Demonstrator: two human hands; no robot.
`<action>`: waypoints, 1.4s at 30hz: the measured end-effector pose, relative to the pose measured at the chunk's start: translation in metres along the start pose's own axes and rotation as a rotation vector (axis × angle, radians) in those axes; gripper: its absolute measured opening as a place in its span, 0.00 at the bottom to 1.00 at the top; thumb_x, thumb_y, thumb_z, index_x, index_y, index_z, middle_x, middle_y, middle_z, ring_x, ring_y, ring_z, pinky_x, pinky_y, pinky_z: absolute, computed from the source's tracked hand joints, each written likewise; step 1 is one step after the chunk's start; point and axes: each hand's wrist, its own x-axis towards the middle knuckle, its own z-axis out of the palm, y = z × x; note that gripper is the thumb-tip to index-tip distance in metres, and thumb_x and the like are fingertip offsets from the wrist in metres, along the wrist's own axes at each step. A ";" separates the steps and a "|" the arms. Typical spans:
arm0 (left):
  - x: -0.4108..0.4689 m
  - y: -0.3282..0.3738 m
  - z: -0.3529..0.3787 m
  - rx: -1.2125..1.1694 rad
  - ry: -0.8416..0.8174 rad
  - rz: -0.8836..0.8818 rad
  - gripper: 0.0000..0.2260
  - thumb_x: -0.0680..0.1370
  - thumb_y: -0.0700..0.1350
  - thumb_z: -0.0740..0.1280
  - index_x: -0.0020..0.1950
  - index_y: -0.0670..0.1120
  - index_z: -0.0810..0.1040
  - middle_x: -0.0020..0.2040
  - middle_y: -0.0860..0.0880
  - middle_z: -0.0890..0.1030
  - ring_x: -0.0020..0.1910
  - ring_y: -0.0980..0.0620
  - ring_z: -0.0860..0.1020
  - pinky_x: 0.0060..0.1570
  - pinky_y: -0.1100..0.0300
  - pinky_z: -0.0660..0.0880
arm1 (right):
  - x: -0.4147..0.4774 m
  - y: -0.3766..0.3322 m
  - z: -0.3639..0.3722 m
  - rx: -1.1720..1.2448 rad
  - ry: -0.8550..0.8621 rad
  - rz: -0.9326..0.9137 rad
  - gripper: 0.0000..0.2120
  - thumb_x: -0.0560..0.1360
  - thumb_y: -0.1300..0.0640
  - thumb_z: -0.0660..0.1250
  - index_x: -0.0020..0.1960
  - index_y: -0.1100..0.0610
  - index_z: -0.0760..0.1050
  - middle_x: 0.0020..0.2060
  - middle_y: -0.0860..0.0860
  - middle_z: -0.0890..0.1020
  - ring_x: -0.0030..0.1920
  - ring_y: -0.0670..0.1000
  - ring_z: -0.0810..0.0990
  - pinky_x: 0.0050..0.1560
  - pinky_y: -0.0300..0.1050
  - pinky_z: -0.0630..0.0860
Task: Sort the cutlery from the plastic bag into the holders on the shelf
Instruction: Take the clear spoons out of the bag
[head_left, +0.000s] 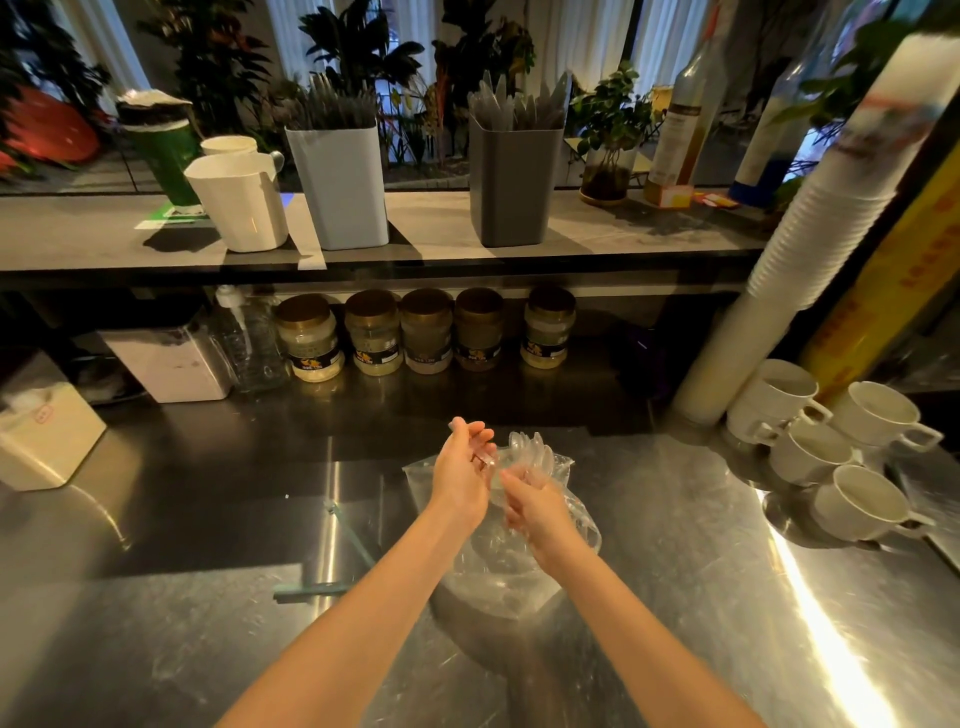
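A clear plastic bag (498, 577) lies on the steel counter, with a bunch of clear plastic spoons (527, 447) sticking out of its top. My left hand (462, 473) is curled round the bunch from the left. My right hand (537, 512) grips the bag and spoon handles from the right. On the shelf above stand a white holder (340, 197) full of clear cutlery and a dark grey holder (511, 187) with clear knives.
A white jug (241, 202) and a green cup (166, 161) stand left of the holders. Bottles and a plant sit at the shelf's right. Several jars (426, 332) line the counter's back. White mugs (826, 447) and a tall cup stack (810, 244) stand on the right.
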 end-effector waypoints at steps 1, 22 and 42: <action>0.001 -0.001 -0.003 0.082 -0.005 0.034 0.13 0.83 0.51 0.55 0.49 0.47 0.77 0.44 0.50 0.77 0.43 0.55 0.73 0.44 0.62 0.70 | 0.002 0.000 -0.002 0.055 0.023 0.005 0.11 0.79 0.59 0.62 0.38 0.55 0.70 0.23 0.45 0.68 0.24 0.42 0.64 0.30 0.36 0.64; -0.013 -0.024 -0.017 0.805 -0.399 0.363 0.03 0.74 0.39 0.71 0.45 0.46 0.82 0.38 0.53 0.83 0.38 0.62 0.80 0.41 0.70 0.75 | 0.020 -0.001 -0.032 0.452 0.141 0.026 0.10 0.79 0.61 0.61 0.39 0.57 0.69 0.23 0.48 0.70 0.24 0.43 0.68 0.28 0.35 0.71; 0.046 -0.077 -0.053 1.998 -0.522 0.404 0.10 0.79 0.44 0.62 0.56 0.50 0.81 0.54 0.49 0.81 0.52 0.49 0.78 0.51 0.59 0.74 | 0.023 0.045 -0.093 0.217 0.169 0.211 0.16 0.76 0.52 0.66 0.36 0.53 0.62 0.22 0.45 0.62 0.20 0.42 0.58 0.18 0.33 0.56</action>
